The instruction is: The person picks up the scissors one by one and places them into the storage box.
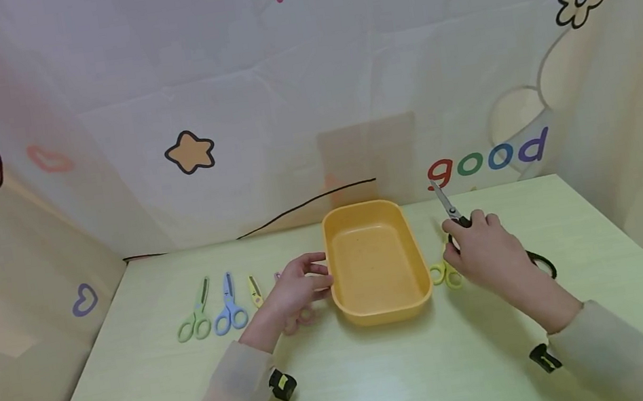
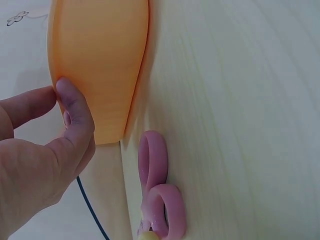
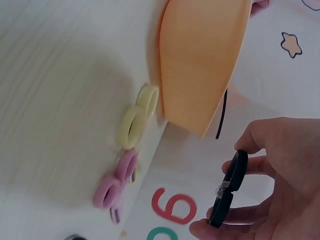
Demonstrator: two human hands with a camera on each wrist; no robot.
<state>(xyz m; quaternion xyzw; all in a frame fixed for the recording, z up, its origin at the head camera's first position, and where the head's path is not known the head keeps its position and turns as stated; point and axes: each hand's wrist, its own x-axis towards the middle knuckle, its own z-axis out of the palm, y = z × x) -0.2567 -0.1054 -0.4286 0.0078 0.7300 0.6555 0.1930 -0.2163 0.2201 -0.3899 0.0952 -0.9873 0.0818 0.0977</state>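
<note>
Black-handled scissors (image 1: 453, 211) fill the right hand (image 1: 485, 253), fingers grasping; the left hand (image 1: 295, 288), fingers relaxed, touches the tray (image 1: 386, 315). Coloured pairs (image 1: 229, 301) outside apparently still wait.

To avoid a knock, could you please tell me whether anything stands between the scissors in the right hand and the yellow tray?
Nothing visible stands between the black scissors in the right hand and the tray; yellow scissors lie below, on the table beside it.
</note>
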